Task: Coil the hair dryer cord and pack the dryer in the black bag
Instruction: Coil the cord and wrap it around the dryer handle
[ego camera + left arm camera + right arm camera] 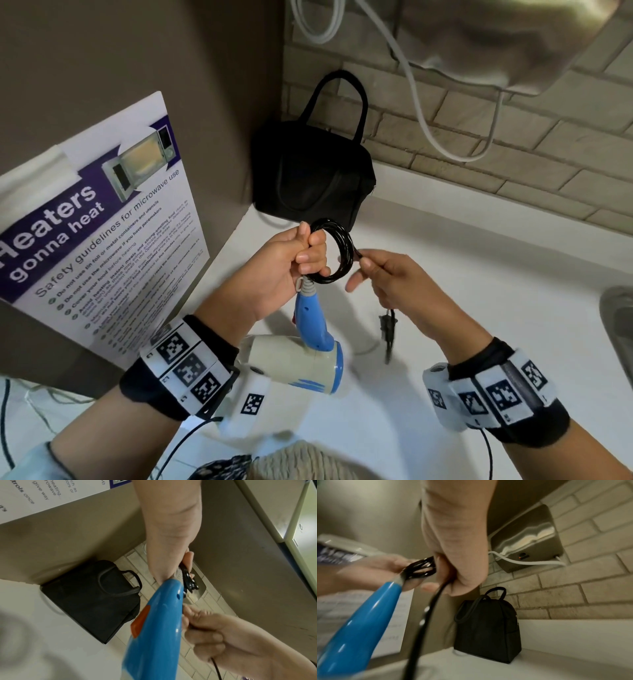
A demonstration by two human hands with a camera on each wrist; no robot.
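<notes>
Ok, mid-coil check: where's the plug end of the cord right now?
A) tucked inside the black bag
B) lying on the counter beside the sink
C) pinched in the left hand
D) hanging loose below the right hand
D: the plug dangles in the air under the right hand, which pinches the cord just past the coil held by the left hand.

Hair dryer (301,363): cream body, bright blue handle and rear ring, blue streaks along the side, orange-red switch (139,620). Grey strain relief at handle end. Cord (337,255): glossy black, plug (387,325) black. Bag (311,171): plain black. Counter (479,308): white. Wall tiles (513,144): beige brick pattern. Poster (102,233): white with purple band. Wristbands (185,366): black, white square-code tags.
</notes>
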